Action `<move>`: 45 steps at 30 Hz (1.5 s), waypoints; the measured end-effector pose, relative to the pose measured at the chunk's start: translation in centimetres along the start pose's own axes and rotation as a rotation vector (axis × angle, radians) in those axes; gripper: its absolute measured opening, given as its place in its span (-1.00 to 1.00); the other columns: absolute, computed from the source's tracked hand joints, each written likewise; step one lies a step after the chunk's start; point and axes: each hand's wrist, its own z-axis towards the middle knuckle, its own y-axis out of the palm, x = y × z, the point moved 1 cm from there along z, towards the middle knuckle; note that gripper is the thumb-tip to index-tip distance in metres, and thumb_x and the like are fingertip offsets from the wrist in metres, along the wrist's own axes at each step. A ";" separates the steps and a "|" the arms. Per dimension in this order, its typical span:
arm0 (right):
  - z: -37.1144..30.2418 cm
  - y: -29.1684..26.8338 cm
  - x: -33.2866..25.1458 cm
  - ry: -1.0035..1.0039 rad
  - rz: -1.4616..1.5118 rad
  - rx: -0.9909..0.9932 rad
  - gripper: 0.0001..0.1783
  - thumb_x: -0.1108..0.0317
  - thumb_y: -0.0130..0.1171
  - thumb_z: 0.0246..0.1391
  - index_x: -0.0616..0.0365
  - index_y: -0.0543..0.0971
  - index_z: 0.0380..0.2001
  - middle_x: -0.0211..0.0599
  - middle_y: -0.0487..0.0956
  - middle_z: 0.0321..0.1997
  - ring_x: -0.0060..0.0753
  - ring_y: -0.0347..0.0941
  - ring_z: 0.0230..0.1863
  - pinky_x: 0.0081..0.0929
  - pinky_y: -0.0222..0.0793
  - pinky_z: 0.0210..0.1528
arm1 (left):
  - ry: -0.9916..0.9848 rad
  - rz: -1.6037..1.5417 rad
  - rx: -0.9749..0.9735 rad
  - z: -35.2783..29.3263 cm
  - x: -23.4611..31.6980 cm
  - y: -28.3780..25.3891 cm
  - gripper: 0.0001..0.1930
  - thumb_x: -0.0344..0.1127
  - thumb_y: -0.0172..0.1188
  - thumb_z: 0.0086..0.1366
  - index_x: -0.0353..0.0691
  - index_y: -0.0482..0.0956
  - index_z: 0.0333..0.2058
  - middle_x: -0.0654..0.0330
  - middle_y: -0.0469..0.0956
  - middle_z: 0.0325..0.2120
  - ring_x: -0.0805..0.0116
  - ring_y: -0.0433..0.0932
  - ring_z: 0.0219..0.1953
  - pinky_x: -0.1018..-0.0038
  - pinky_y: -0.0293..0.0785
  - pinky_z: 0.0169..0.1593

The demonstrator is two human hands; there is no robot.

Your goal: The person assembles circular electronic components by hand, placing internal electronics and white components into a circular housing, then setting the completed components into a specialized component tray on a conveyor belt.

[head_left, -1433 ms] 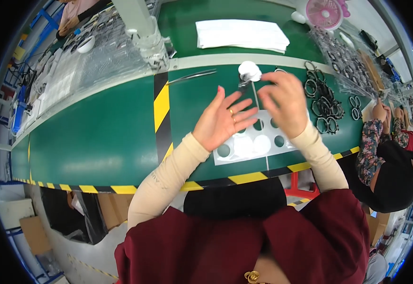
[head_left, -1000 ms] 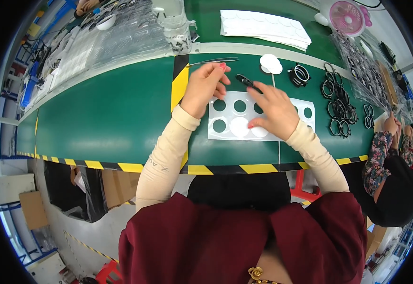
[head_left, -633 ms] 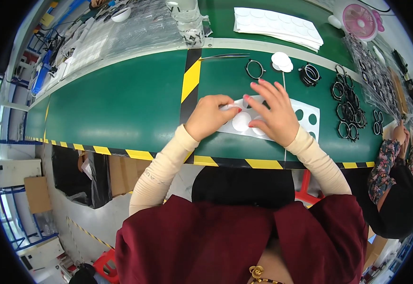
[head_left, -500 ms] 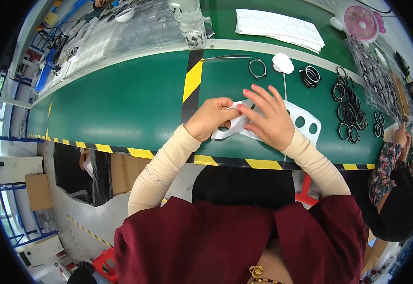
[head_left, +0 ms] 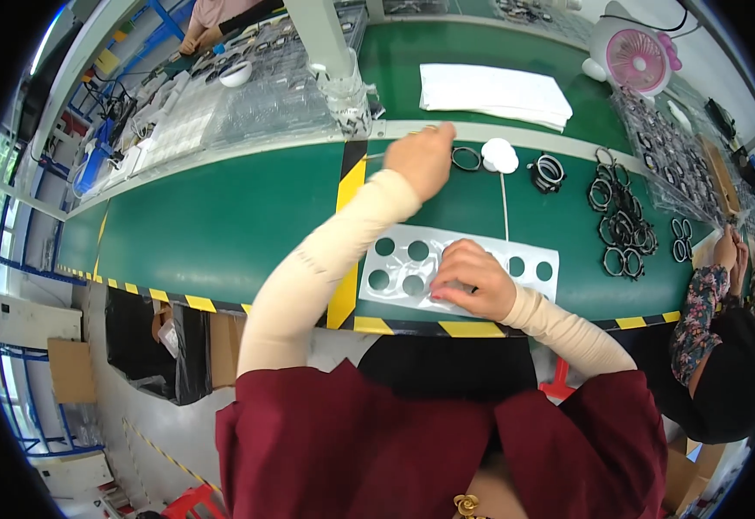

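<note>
A white sheet with round holes (head_left: 397,265) lies flat near the table's front edge, and green shows through the holes. My right hand (head_left: 479,281) rests on it with fingers curled and thumb and fingertips drawn together; whatever sits between them is too small to name. Farther off, my left hand (head_left: 421,162) reaches over the tweezers (head_left: 375,156), of which one end sticks out to its left. The fingers there are largely hidden, so its grip cannot be read. Just right of that hand lies a black ring (head_left: 466,158), beside a stack of white round discs (head_left: 499,155).
Several black rings (head_left: 624,216) lie in a heap at the right, near a small ring stack (head_left: 547,173). White sheets (head_left: 494,93) are piled behind the pale rail. A pink fan (head_left: 638,60) stands far right. Another person's hands (head_left: 727,249) are at the right edge.
My left hand has let go of the holed sheet and moved away to the tweezers. The sheet now lies flat. My right hand's spread fingers have curled down onto it. The view has shifted.
</note>
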 end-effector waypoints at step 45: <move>3.9 -2.6 5.6 0.836 0.831 0.588 -0.89 0.41 0.09 0.01 0.19 0.44 -0.38 -0.39 0.50 -0.34 -0.70 0.36 -0.34 -0.69 0.26 -0.33 | -0.716 -2.408 -0.369 -4.8 0.0 2.2 -0.56 -0.03 -0.22 0.30 -0.33 0.26 -0.07 0.03 0.34 -0.09 0.14 0.35 0.00 0.22 0.26 0.13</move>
